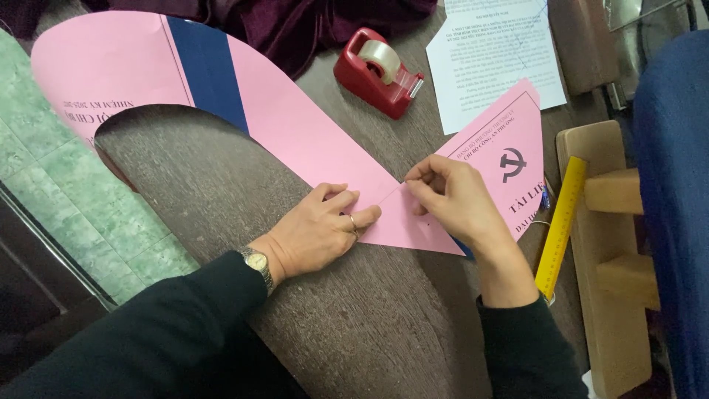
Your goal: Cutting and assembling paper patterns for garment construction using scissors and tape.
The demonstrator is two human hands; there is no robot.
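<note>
- Left hand (325, 229), w/ wristwatch (257, 262), is pressed flat, fingers spread, on pink paper sheet (310, 140) at table (369, 325) centre.
- Right hand (450, 196): sheet's fold is pinched by fingertips.
- Red tape dispenser (377, 70) & yellow ruler (561, 222) lie nearby.

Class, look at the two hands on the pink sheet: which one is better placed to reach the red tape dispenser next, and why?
Probably the right hand: the red tape dispenser lies nearer it, while the left hand lies flat, pinning the pink sheet to the table.
</note>
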